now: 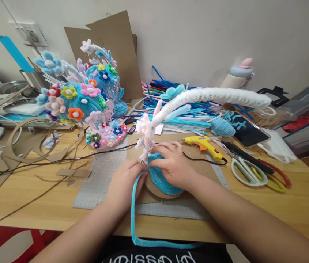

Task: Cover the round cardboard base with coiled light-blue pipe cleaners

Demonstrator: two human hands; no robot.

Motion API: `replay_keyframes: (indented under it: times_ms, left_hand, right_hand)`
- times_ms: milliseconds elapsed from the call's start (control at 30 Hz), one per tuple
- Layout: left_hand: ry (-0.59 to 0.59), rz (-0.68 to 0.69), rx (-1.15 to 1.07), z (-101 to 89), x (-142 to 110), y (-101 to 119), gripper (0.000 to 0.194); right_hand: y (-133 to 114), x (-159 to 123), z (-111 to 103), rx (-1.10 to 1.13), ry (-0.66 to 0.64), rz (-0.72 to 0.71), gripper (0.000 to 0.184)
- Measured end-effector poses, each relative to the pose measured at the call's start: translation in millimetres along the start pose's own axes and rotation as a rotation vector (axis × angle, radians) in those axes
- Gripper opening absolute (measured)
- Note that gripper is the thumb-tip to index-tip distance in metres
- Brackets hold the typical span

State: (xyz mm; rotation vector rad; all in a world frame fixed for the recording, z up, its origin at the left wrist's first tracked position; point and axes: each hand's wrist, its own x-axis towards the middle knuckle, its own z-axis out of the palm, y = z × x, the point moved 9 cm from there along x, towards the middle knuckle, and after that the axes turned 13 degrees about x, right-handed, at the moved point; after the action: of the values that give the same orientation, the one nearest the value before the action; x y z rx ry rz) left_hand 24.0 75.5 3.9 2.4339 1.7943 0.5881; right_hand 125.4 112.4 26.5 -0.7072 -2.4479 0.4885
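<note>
My left hand (pixel 127 180) is closed, with its fingertips pinching a light blue pipe cleaner (pixel 132 215) at the left side of a round cardboard base (pixel 158 191). The loose length hangs over the table edge and bends right across my lap. My right hand (pixel 174 164) grips the base from above, its fingers curled on the top partly covered with blue pipe cleaner (pixel 164 179). From the base rises a curved stem wrapped in white fluffy pipe cleaner (pixel 214 96), with pale pink flowers (pixel 145 128) low on it. My fingers hide where the strip meets the base.
Flower-covered blue ornaments (pixel 83 102) stand at the left back. A yellow glue gun (pixel 205 146) and scissors (pixel 249 171) lie on the right, near a phone (pixel 250 131). A pile of pipe cleaners (pixel 195 113) lies behind. A black cord (pixel 69 159) crosses the grey cutting mat (pixel 88 190).
</note>
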Motion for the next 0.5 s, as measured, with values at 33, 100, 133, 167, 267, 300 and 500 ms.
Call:
replay_keyframes:
  times_ms: [33, 100, 133, 167, 267, 300, 500]
  left_hand:
    - [0.004, 0.007, 0.009, -0.1, -0.3, 0.5, 0.012]
    - [0.028, 0.025, 0.041, -1.9, -0.8, 2.3, 0.015]
    - [0.044, 0.032, 0.055, -3.3, -1.0, 3.4, 0.016]
    - [0.059, 0.038, 0.065, -4.6, -1.2, 4.4, 0.017]
    - [0.083, 0.051, 0.083, -6.7, -1.9, 6.4, 0.018]
    - [0.083, 0.053, 0.087, -6.7, -2.0, 6.7, 0.018]
    - [0.098, 0.083, 0.105, -6.8, -3.2, 8.3, 0.019]
  right_hand:
    - [1.0, 0.3, -1.1, 0.004, 0.012, 0.006, 0.032]
    - [2.8, 0.7, -1.9, 0.007, 0.020, 0.019, 0.032]
    - [3.4, 0.9, -1.6, 0.008, 0.017, 0.023, 0.032]
    - [3.7, 0.9, -1.1, 0.008, 0.012, 0.025, 0.033]
    - [4.2, 0.2, -0.9, 0.004, 0.014, 0.032, 0.034]
    - [4.5, -0.2, -1.5, -0.001, 0.023, 0.037, 0.033]
    - [5.0, -0.3, -1.6, -0.016, 0.029, 0.051, 0.031]
